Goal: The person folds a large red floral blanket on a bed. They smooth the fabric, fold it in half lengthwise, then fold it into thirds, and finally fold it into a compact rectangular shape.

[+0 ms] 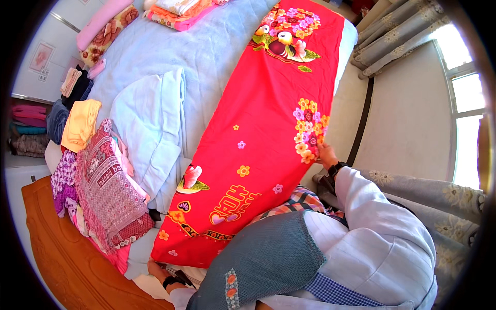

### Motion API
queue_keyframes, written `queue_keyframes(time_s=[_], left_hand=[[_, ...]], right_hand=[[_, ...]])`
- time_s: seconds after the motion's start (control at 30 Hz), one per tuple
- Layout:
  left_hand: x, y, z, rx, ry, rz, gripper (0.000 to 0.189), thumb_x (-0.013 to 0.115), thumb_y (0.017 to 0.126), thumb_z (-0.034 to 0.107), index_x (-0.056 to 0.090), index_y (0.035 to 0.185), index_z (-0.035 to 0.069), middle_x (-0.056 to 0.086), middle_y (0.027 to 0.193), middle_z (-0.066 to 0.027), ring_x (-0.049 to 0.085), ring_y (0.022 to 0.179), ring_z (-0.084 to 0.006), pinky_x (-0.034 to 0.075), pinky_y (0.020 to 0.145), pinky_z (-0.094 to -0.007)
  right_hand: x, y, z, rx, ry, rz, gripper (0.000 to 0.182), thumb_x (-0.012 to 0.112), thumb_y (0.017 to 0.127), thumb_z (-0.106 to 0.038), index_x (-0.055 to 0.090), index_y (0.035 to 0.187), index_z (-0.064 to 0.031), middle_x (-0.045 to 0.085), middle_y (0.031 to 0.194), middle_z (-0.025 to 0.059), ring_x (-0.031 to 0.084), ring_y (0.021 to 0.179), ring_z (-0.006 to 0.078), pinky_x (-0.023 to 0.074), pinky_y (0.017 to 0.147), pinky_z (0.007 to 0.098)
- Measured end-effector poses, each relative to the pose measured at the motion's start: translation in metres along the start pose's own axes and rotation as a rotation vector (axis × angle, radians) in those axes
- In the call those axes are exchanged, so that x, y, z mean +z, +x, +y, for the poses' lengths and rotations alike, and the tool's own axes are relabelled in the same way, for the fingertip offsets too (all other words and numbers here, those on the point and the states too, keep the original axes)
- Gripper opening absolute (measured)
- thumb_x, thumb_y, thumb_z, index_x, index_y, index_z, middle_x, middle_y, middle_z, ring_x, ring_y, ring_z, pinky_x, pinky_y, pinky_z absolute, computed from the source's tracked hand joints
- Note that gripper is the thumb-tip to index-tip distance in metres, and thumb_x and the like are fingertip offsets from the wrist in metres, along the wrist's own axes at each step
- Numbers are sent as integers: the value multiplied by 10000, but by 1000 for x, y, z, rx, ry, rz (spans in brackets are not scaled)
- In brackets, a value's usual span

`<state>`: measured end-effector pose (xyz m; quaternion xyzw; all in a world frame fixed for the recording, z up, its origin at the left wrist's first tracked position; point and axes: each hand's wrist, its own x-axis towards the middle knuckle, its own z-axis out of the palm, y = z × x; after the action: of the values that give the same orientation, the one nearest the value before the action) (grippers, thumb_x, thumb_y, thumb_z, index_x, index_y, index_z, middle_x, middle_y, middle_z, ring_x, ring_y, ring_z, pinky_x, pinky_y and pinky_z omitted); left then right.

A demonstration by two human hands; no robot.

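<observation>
A long red cloth (263, 116), printed with flowers, birds and leaves, lies stretched across the bed in front of me. My left hand (157, 270) grips its near left corner at the bottom of the head view, with the fingertips partly hidden by the fabric. On the opposite long side, my right hand (328, 155) pinches the cloth's edge beside a printed flower cluster. Black bands circle both wrists. Left of the red cloth, a folded light-blue blanket (143, 116) rests on the pale blue bedspread (209, 50).
To the left are a patterned fringed shawl (116, 193), folded yellow cloth (81, 124) and several clothes. More folded textiles (182, 11) lie at the far end. A carved wooden headboard (66, 248) borders the lower left. Grey curtains (407, 35) and a window (469, 93) stand right.
</observation>
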<state>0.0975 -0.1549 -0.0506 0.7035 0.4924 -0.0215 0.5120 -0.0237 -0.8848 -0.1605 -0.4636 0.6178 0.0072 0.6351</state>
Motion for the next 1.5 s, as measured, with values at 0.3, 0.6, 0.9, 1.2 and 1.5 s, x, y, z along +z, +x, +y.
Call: queue_keyframes(time_s=[0.3,0.6,0.9,1.2,1.5], left_hand=[[2,25,-24,88,-147,-125,122,614,787,214,592,764,97,558,638,-4,485,491,-112,378,416,-263],[22,-26,-32,196,-280,-133,345,532,899,349,546,1068,48,608,955,-68,588,799,-163,486,673,-298],[12,-96,-125,495,309,-68,223,611,856,143,517,1010,11,556,742,-41,502,648,-130,436,604,-283],[34,-145,-128,584,306,91,318,687,797,162,527,1030,17,511,682,-59,510,584,-161,440,554,-287],[65,-112,-100,783,482,155,240,655,822,188,547,922,-1,544,733,-62,523,613,-168,435,566,-288]], right_hand=[[47,-18,3,-1239,-745,313,593,581,852,-229,316,1356,-61,314,1353,268,316,1256,420,312,1009,447],[211,-100,35,-1341,-1418,-652,473,474,883,-393,468,1275,-128,373,1373,122,317,1295,279,224,1039,538],[295,-90,-49,-1260,-1388,-381,645,481,852,-93,190,1423,-161,530,1139,170,574,941,351,472,777,439],[318,-22,-95,-1574,-1874,-504,304,386,891,-208,578,1083,-72,614,905,185,594,878,354,461,751,453],[379,-45,-139,-1747,-1555,-411,236,413,882,-238,573,892,-65,603,891,217,573,857,402,441,719,487]])
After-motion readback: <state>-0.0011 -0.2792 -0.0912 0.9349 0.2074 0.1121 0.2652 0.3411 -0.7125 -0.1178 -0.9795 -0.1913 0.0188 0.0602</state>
